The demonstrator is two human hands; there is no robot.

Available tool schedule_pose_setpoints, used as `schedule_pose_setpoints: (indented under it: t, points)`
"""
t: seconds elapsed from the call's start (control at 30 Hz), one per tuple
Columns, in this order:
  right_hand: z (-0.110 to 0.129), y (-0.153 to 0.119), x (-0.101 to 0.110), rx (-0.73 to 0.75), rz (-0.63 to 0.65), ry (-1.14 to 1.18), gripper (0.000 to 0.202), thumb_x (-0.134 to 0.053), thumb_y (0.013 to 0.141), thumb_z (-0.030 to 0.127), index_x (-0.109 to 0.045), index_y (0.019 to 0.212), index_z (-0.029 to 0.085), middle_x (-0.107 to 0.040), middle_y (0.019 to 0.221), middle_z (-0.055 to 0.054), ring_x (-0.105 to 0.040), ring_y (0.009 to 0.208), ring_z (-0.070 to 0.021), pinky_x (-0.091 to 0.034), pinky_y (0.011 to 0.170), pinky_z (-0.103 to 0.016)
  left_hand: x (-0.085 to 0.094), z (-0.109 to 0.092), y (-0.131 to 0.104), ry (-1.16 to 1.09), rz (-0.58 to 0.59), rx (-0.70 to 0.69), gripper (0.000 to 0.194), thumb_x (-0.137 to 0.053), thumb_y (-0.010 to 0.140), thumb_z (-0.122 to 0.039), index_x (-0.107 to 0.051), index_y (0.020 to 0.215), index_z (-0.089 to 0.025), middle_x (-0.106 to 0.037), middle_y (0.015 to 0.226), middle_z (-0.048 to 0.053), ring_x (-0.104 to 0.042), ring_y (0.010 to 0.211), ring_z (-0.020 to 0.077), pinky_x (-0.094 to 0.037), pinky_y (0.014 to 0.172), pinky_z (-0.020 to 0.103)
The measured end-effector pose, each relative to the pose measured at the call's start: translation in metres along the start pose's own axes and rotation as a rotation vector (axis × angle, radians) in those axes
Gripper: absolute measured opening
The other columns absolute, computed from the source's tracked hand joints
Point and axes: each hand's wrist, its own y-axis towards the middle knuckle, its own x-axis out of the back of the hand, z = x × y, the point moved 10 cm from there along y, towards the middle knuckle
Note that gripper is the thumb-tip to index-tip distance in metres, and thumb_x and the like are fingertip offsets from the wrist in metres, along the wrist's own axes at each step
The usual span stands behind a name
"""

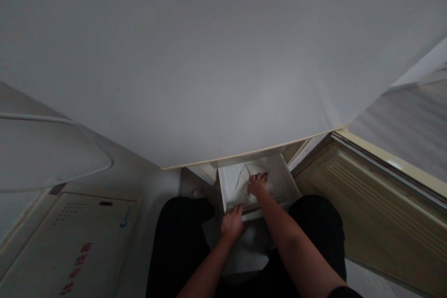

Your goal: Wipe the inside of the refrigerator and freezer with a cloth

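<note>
A pale drawer is pulled out from under the large white front of what looks like a fridge or freezer, between my knees. My left hand lies at the near edge of the drawer, with its fingers hooked over the front rim. Inside the drawer is my right hand, its fingers curled and low against whitish material. Whatever those fingers hold is too dim and small to make out. A thin jagged line crosses the whitish area left of the right hand.
An open cream door with ridged panels stands to the right. On the left are a pale metal cabinet with red characters and a white cable. The white panel overhangs the drawer. My dark-clothed knees flank it.
</note>
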Motion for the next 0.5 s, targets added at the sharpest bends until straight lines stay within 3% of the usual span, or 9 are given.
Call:
schedule_pose_setpoints:
  t: [0.17, 0.23, 0.3, 0.4, 0.5]
  points:
    - [0.079, -0.018, -0.019, 0.360, 0.018, -0.002, 0.051, -0.052, 0.094, 0.023, -0.056, 0.144, 0.013, -0.032, 0.162, -0.020, -0.012, 0.155, -0.0399, -0.018, 0.121, -0.058, -0.005, 0.003, 0.003, 0.045, 0.013, -0.026, 0.067, -0.069, 0.082, -0.044, -0.052, 0.143, -0.021, -0.066, 0.134, 0.010, -0.064, 0.119, 0.0283, -0.051, 0.099, 0.037]
    - [0.113, -0.027, -0.024, 0.573, 0.010, 0.009, 0.047, -0.055, 0.093, 0.025, -0.062, 0.136, 0.010, -0.036, 0.159, -0.022, -0.014, 0.155, -0.0383, -0.019, 0.123, -0.056, -0.007, 0.005, 0.003, 0.066, 0.019, -0.016, 0.065, -0.067, 0.084, -0.043, -0.051, 0.143, -0.020, -0.067, 0.133, 0.011, -0.066, 0.117, 0.0269, -0.051, 0.097, 0.035]
    - [0.131, -0.032, -0.025, 0.716, 0.004, 0.024, 0.047, -0.060, 0.091, 0.030, -0.065, 0.131, 0.006, -0.042, 0.156, -0.022, -0.016, 0.155, -0.0346, -0.020, 0.125, -0.047, -0.007, 0.006, 0.002, 0.086, 0.018, -0.013, 0.061, -0.066, 0.086, -0.043, -0.052, 0.140, -0.019, -0.068, 0.129, 0.012, -0.067, 0.114, 0.0257, -0.052, 0.095, 0.034]
    - [0.117, -0.016, -0.016, 0.672, 0.007, 0.041, 0.061, -0.072, 0.084, 0.039, -0.063, 0.135, 0.008, -0.043, 0.156, -0.018, -0.016, 0.155, -0.0310, -0.019, 0.126, -0.039, -0.006, 0.004, 0.001, 0.095, 0.009, -0.033, 0.057, -0.066, 0.087, -0.048, -0.055, 0.135, -0.020, -0.071, 0.122, 0.012, -0.069, 0.109, 0.0250, -0.052, 0.091, 0.034]
    - [0.061, 0.013, 0.005, 0.447, -0.029, 0.051, 0.082, -0.071, 0.084, 0.048, -0.049, 0.148, 0.003, -0.031, 0.161, -0.026, -0.011, 0.155, -0.0406, -0.016, 0.125, -0.051, -0.005, 0.003, 0.000, 0.096, -0.004, -0.040, 0.055, -0.068, 0.085, -0.051, -0.058, 0.129, -0.021, -0.072, 0.118, 0.011, -0.070, 0.107, 0.0261, -0.053, 0.089, 0.035]
